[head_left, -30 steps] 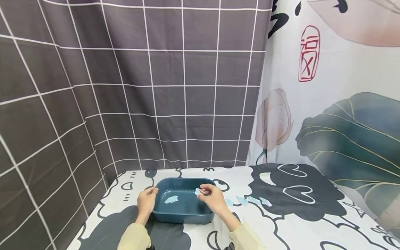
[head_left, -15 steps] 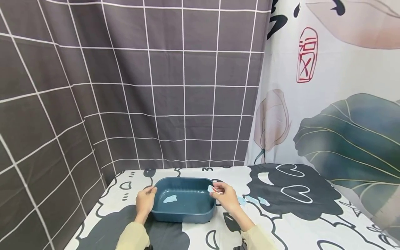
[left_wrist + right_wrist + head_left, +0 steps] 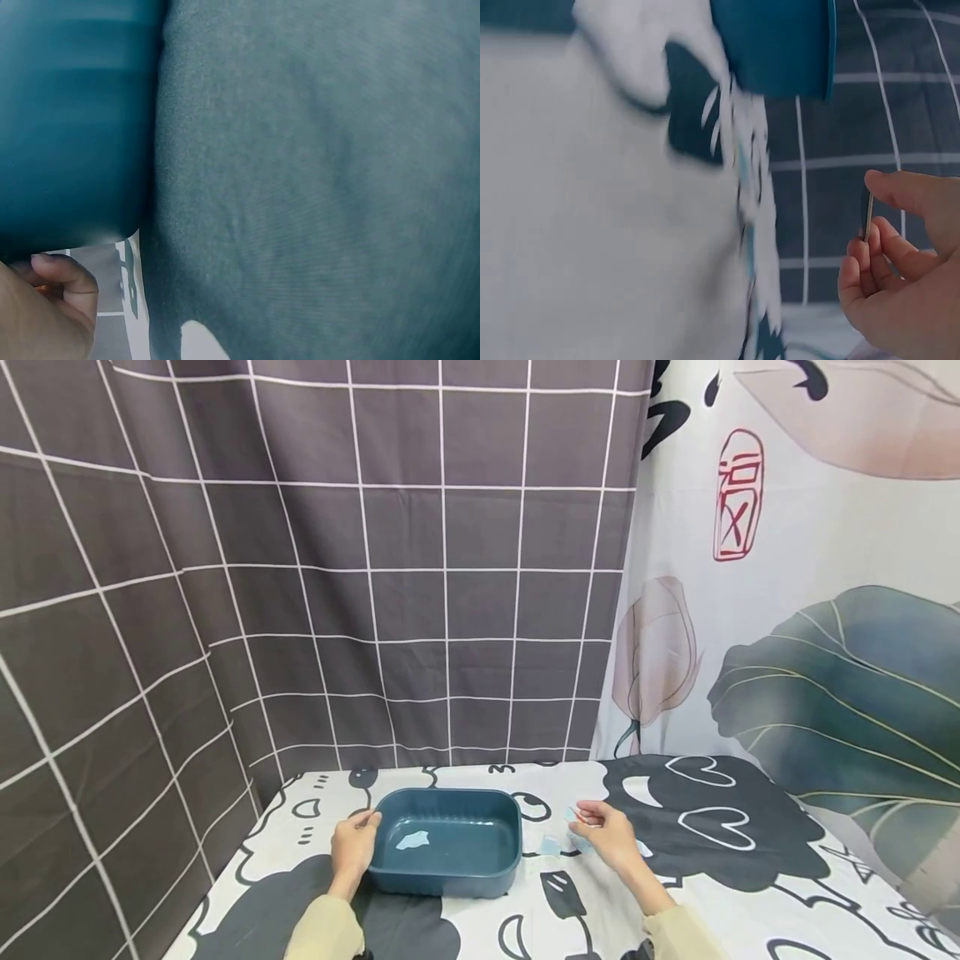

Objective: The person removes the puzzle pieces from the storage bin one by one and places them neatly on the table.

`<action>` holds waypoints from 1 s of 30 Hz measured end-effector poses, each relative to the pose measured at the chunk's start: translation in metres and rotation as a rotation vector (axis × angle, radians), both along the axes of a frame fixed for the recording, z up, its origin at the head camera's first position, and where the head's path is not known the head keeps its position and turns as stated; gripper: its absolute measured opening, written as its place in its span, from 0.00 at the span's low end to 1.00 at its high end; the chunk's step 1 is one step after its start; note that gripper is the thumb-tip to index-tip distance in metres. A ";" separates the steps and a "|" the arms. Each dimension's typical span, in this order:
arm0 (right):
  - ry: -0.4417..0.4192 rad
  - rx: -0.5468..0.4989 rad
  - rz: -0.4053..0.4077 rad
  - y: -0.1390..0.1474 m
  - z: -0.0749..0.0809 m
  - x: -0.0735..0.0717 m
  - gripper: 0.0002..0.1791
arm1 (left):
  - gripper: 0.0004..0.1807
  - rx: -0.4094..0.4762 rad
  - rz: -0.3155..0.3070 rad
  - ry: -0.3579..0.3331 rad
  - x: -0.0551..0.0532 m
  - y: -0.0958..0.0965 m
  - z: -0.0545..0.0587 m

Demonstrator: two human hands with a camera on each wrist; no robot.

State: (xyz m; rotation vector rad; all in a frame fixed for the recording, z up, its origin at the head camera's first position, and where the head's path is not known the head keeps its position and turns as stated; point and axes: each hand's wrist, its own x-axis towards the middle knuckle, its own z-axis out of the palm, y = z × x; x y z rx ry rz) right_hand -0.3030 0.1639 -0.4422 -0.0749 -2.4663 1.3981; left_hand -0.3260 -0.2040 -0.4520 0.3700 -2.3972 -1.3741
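My left hand [image 3: 352, 847] grips the left rim of a dark blue-green rectangular basin [image 3: 442, 883], which stands on the printed cloth. Inside the basin, toward its left, lies a thin light blue piece [image 3: 412, 840] with an irregular outline. Out past the basin's right side, my right hand [image 3: 611, 837] pinches a small flat piece [image 3: 868, 216] between thumb and fingers. It appears edge-on in the right wrist view; the head view shows pale blue and a bit of red. Another light blue piece [image 3: 551, 845] lies on the cloth between basin and right hand, with more partly hidden behind that hand.
A black-and-white cartoon cloth [image 3: 720, 910] covers the table. Behind it hangs a dark grid-patterned curtain [image 3: 480, 610]. At the right back is a pale curtain [image 3: 675, 510] with leaf and flower prints.
My right hand has moved from above the basin, over its right rim, to above the cloth on the right, still pinching the small piece. The left hand stays on the rim.
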 end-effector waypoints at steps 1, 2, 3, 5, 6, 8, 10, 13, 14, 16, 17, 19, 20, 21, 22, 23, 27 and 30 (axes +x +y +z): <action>-0.011 0.006 -0.007 0.007 -0.002 0.001 0.22 | 0.19 0.001 0.001 0.002 0.000 0.000 -0.001; -0.027 0.014 -0.016 0.014 -0.004 0.003 0.23 | 0.19 0.001 0.002 0.005 0.000 0.001 -0.001; -0.041 0.025 -0.020 0.021 -0.006 0.004 0.23 | 0.19 0.000 0.003 0.007 0.001 0.001 -0.002; -0.061 0.041 -0.027 0.034 -0.010 0.006 0.23 | 0.19 -0.005 0.006 0.013 0.000 0.001 -0.003; -0.069 0.049 -0.030 0.040 -0.011 0.006 0.24 | 0.19 -0.007 0.009 0.016 0.000 0.001 -0.004; -0.075 0.065 -0.032 0.052 -0.013 0.005 0.24 | 0.19 -0.012 0.014 0.021 0.000 0.000 -0.004; -0.077 0.076 -0.035 0.063 -0.014 0.004 0.24 | 0.19 -0.013 0.018 0.023 0.000 0.000 -0.004; -0.095 0.090 -0.047 0.077 -0.015 0.002 0.25 | 0.19 -0.013 0.016 0.028 -0.001 -0.001 -0.004; -0.102 0.095 -0.052 0.082 -0.015 0.002 0.25 | 0.19 -0.012 0.016 0.030 -0.001 -0.001 -0.003; -0.118 0.111 -0.068 0.090 -0.016 0.001 0.26 | 0.19 -0.012 0.013 0.033 -0.002 0.000 -0.004; -0.124 0.122 -0.076 0.093 -0.017 0.002 0.26 | 0.19 -0.011 0.013 0.034 -0.002 0.000 -0.004; -0.137 0.149 -0.091 0.099 -0.020 0.003 0.26 | 0.18 -0.008 0.011 0.034 -0.002 0.001 -0.004; -0.141 0.158 -0.094 0.102 -0.021 0.003 0.26 | 0.18 -0.005 0.011 0.032 -0.002 0.001 -0.005; -0.144 0.169 -0.097 0.105 -0.023 0.003 0.26 | 0.19 -0.004 0.011 0.030 -0.002 0.001 -0.005; -0.149 0.177 -0.100 0.107 -0.024 0.003 0.26 | 0.19 -0.001 0.008 0.027 -0.002 0.001 -0.005; -0.156 0.181 -0.106 0.109 -0.026 0.003 0.26 | 0.19 0.002 0.006 0.024 -0.002 0.001 -0.005; -0.170 0.183 -0.131 0.114 -0.030 0.002 0.25 | 0.20 0.016 -0.005 0.014 -0.003 0.000 -0.005; -0.173 0.185 -0.153 0.113 -0.032 0.001 0.24 | 0.20 0.027 0.001 0.015 -0.003 -0.001 -0.004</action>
